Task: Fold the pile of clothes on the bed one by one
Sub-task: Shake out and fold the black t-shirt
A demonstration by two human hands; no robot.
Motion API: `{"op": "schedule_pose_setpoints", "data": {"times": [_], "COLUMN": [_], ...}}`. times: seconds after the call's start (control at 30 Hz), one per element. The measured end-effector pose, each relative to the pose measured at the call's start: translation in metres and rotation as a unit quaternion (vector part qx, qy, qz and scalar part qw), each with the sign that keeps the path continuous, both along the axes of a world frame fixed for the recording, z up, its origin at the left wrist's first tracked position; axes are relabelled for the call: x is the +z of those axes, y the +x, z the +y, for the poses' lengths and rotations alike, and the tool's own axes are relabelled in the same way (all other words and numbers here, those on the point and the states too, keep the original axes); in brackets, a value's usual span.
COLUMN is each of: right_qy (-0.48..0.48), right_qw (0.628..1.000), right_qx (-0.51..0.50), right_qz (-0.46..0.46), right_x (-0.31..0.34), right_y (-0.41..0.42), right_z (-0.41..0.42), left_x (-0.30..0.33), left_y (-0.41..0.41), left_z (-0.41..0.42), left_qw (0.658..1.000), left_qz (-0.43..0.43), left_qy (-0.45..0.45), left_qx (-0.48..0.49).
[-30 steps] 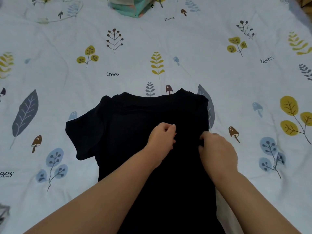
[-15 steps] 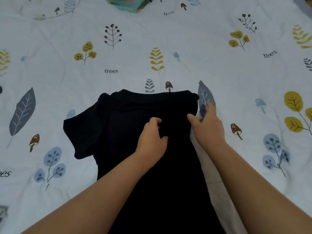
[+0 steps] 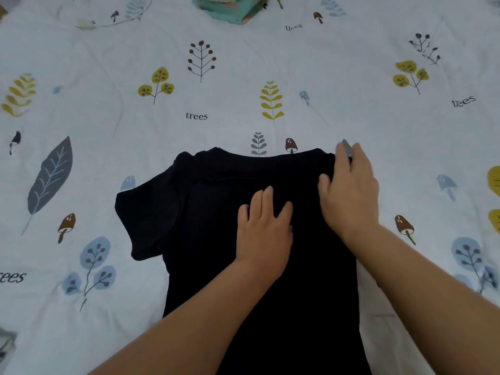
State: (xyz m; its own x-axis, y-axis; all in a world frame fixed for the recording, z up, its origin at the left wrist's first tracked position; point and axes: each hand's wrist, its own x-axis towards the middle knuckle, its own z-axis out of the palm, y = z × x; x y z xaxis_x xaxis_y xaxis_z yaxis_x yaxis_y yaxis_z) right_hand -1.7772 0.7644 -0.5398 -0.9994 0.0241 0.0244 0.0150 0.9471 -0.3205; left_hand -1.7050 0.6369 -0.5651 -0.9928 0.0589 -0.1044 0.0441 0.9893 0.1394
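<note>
A black T-shirt (image 3: 216, 226) lies flat on the printed bedsheet (image 3: 351, 77) (one sleeve out). The left hand (image 3: 263, 234) presses its middle, fingers straight; the right hand (image 3: 349, 196) lies flat along its folded edge.

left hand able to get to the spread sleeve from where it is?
Probably yes. The left hand lies flat on the black shirt, and the sleeve sticks out on that same side with only bare fabric between them. The right hand is at the opposite edge, not in the way.
</note>
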Motion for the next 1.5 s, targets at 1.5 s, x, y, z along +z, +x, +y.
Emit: {"op": "schedule_pose_setpoints", "data": {"times": [1.5], "right_qy": [-0.201], "right_qw": [0.963], "right_qx": [-0.136], "right_qz": [-0.114], "right_x": [0.019], "right_y": [0.024], "right_z": [0.006], "left_x": [0.030], "left_y": [-0.036], "left_z": [-0.124], "left_qw": [0.913], "left_qz": [-0.080], "left_qy": [0.225], "left_qx": [0.332]}}
